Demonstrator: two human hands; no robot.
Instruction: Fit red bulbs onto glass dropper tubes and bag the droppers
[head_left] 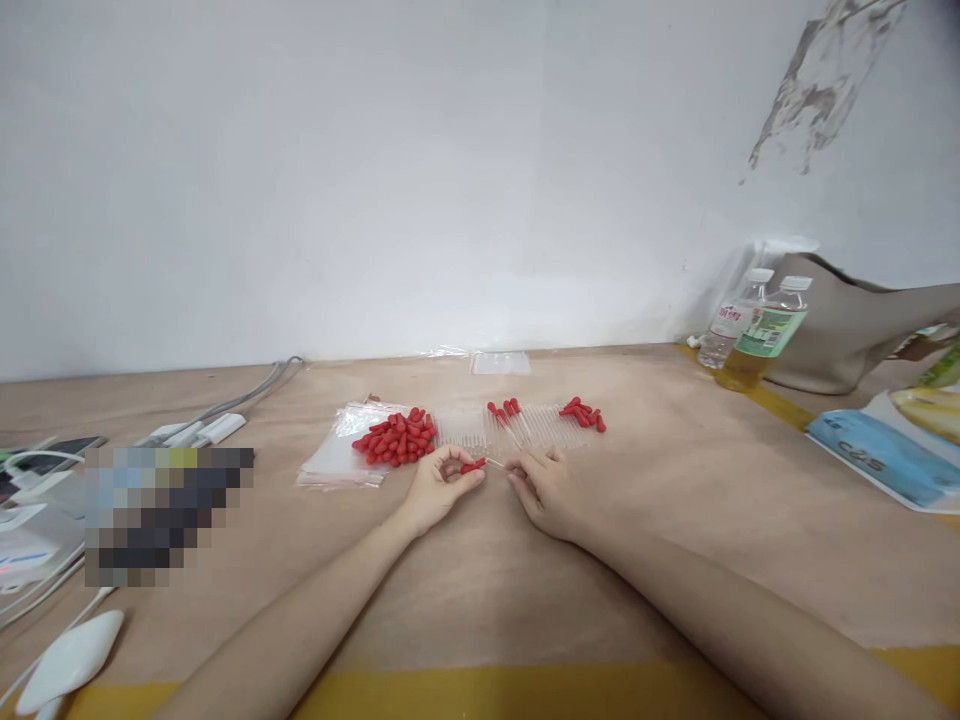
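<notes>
My left hand (442, 490) is closed in a pinch on a red rubber dropper bulb (472, 466). Facing it, my right hand (550, 490) grips a thin clear dropper tube (495, 462), whose end points at the bulb; whether the two touch I cannot tell. Just beyond my hands lies a row of clear tubes (461, 428). A few droppers with red bulbs on them (504, 410) rest across that row. To the left, a heap of loose red bulbs (396, 437) sits partly on clear plastic bags (341, 455). A smaller group of red bulbs (583, 414) lies at the row's right end.
Two drink bottles (765, 335) stand at the back right beside a grey-brown container (825, 340). A blue packet (885, 455) lies at the right. Cables and white chargers (71, 660) occupy the left side. A flat clear bag (501, 363) lies by the wall.
</notes>
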